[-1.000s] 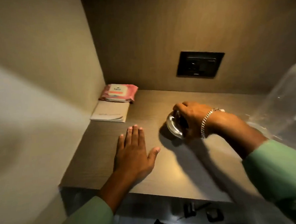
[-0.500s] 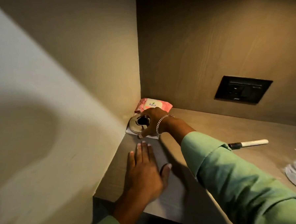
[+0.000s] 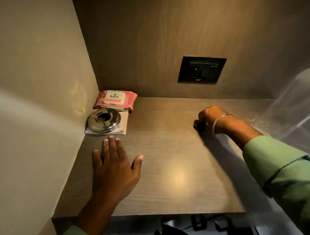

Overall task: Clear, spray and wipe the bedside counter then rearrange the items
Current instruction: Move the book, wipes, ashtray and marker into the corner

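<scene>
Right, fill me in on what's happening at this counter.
A person is putting things back on the wooden counter. A steel ashtray sits on a white booklet in the back left corner, in front of a pink pack of wipes. The left hand rests flat and open on the counter. The right hand is closed around a small dark item I cannot identify.

- Setting: we read a bedroom nook, domestic or hotel, with a built-in bedside counter (image 3: 170,152) in wood-grain laminate
- Walls: matching laminate back panel (image 3: 164,36); plain cream side wall (image 3: 32,87)
- Fitting: black socket and switch plate (image 3: 202,70) set in the back panel
- Personal items: pink "kara" wipes pack (image 3: 115,100), steel lidded dish (image 3: 104,122) on a white booklet (image 3: 123,127), all in the corner
</scene>
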